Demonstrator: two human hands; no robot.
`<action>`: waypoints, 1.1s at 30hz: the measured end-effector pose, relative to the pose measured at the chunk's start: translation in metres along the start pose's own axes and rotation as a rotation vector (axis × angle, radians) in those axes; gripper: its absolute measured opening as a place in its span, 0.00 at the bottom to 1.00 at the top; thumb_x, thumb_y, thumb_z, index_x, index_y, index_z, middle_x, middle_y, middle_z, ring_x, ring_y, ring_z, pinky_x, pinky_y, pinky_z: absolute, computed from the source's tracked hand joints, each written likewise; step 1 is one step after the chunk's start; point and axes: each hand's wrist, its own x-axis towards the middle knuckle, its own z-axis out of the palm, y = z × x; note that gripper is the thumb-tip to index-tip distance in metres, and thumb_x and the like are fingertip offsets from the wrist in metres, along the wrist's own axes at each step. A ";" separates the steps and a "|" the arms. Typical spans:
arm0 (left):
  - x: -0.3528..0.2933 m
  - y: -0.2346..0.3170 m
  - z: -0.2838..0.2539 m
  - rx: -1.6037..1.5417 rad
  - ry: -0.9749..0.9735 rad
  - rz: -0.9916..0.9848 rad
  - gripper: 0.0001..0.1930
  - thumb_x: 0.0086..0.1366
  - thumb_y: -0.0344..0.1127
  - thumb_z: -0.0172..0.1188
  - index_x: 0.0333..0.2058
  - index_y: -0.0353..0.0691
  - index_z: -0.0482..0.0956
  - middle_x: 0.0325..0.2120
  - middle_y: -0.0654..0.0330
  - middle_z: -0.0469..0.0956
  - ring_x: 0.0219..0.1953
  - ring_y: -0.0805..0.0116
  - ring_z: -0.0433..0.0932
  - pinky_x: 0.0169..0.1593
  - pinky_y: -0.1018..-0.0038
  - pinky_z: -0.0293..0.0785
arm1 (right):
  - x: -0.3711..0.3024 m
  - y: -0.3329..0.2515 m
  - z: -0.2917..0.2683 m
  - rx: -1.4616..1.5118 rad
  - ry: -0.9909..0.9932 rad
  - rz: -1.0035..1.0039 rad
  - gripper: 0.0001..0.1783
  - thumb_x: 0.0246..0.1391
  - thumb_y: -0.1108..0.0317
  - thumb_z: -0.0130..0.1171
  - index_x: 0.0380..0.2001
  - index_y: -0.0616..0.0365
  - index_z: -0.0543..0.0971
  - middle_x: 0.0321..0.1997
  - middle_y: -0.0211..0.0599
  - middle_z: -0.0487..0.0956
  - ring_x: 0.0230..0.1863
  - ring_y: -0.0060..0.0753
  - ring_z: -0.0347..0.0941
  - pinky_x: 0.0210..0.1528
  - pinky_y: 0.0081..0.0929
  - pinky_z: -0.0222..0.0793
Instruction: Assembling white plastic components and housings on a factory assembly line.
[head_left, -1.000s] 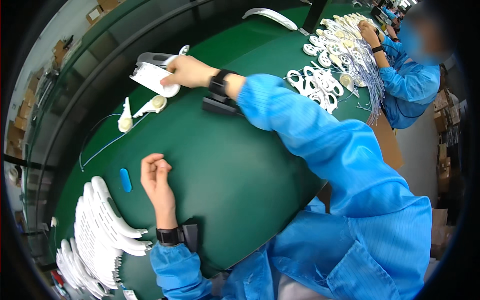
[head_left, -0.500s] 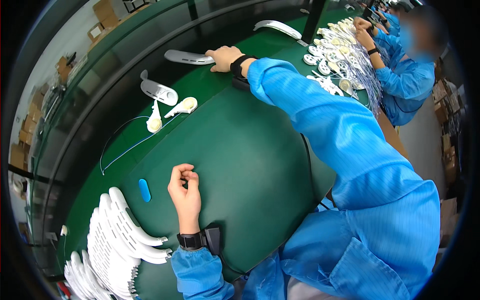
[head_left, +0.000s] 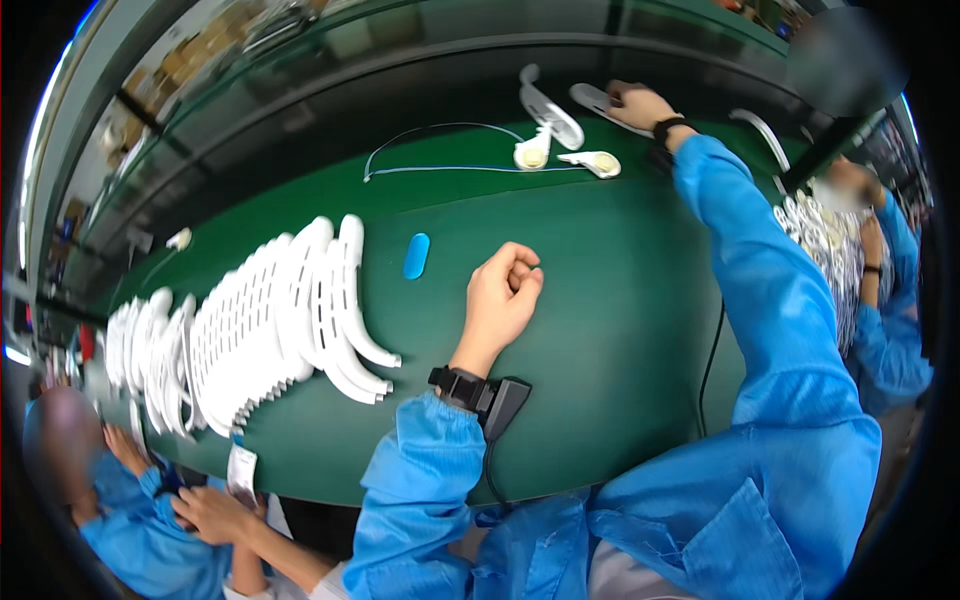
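My right hand (head_left: 642,105) reaches to the far side of the green table (head_left: 610,320). Its fingers are closed over one end of a white curved plastic piece (head_left: 592,97) that lies there. My left hand (head_left: 500,305) hovers over the middle of the table, fingers curled in, with nothing visible in them. Left of it lies a small blue oval piece (head_left: 416,256). Beyond are two white round-ended parts, one (head_left: 533,153) beside the other (head_left: 603,164), with a thin cable (head_left: 450,169). Another white curved piece (head_left: 552,112) sits behind them.
A long row of white curved pieces (head_left: 270,320) fills the left side. One more curved piece (head_left: 765,135) and a heap of white parts with cables (head_left: 815,235) lie right. Co-workers sit at both sides, one's hand (head_left: 215,512) at lower left. A black cable (head_left: 712,365) crosses the table.
The view has swung left, bringing the left co-worker into sight. My right hand now covers more of the curved piece's end. My left hand stays curled.
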 end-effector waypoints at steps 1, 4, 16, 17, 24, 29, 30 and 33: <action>0.000 -0.003 -0.003 -0.016 0.004 0.014 0.05 0.57 0.27 0.58 0.33 0.35 0.74 0.17 0.66 0.71 0.20 0.78 0.66 0.26 0.79 0.64 | 0.000 0.002 -0.002 0.035 0.032 -0.042 0.20 0.47 0.59 0.58 0.43 0.56 0.77 0.43 0.48 0.80 0.46 0.51 0.75 0.48 0.41 0.71; 0.000 -0.007 -0.008 -0.023 0.024 0.029 0.06 0.55 0.29 0.59 0.32 0.38 0.74 0.16 0.65 0.72 0.18 0.75 0.69 0.25 0.76 0.66 | -0.011 0.002 -0.009 0.199 -0.121 -0.089 0.29 0.44 0.55 0.63 0.49 0.58 0.76 0.42 0.49 0.80 0.46 0.49 0.76 0.50 0.36 0.70; 0.004 -0.003 0.002 -0.084 -0.043 0.010 0.06 0.58 0.25 0.58 0.35 0.35 0.75 0.20 0.69 0.72 0.23 0.82 0.66 0.27 0.82 0.61 | -0.051 0.010 -0.060 0.507 -0.144 0.271 0.19 0.39 0.64 0.62 0.37 0.62 0.77 0.39 0.41 0.78 0.37 0.35 0.77 0.42 0.31 0.74; 0.003 -0.008 -0.001 -0.095 -0.029 0.021 0.06 0.59 0.25 0.57 0.37 0.36 0.75 0.22 0.69 0.72 0.25 0.83 0.67 0.28 0.83 0.62 | -0.064 0.004 -0.071 0.768 -0.016 0.279 0.16 0.43 0.66 0.59 0.37 0.61 0.75 0.36 0.38 0.76 0.37 0.32 0.76 0.41 0.32 0.75; 0.010 0.069 0.031 0.303 0.042 0.370 0.12 0.60 0.34 0.58 0.40 0.36 0.75 0.40 0.53 0.74 0.44 0.53 0.70 0.50 0.64 0.66 | -0.207 -0.135 -0.044 1.931 0.064 0.174 0.22 0.47 0.83 0.53 0.49 0.68 0.72 0.47 0.42 0.77 0.49 0.36 0.75 0.53 0.35 0.71; 0.012 0.066 0.055 0.276 -0.173 0.170 0.14 0.67 0.38 0.52 0.42 0.31 0.74 0.31 0.47 0.78 0.34 0.52 0.77 0.41 0.62 0.72 | -0.251 -0.187 -0.031 1.974 -0.111 0.180 0.23 0.50 0.73 0.61 0.51 0.65 0.72 0.46 0.37 0.77 0.47 0.28 0.73 0.48 0.28 0.71; 0.009 0.070 0.055 0.253 -0.141 0.158 0.13 0.67 0.36 0.52 0.41 0.31 0.75 0.29 0.45 0.78 0.30 0.54 0.79 0.37 0.63 0.73 | -0.257 -0.175 -0.027 1.841 -0.174 0.002 0.24 0.50 0.69 0.63 0.50 0.65 0.73 0.45 0.35 0.78 0.46 0.24 0.73 0.45 0.25 0.71; 0.014 0.089 0.024 0.408 -0.243 0.207 0.11 0.65 0.34 0.54 0.41 0.31 0.75 0.26 0.47 0.78 0.27 0.64 0.77 0.35 0.69 0.73 | -0.270 -0.117 -0.079 1.015 -0.359 -0.036 0.19 0.50 0.66 0.64 0.44 0.64 0.78 0.41 0.38 0.82 0.42 0.25 0.77 0.43 0.23 0.72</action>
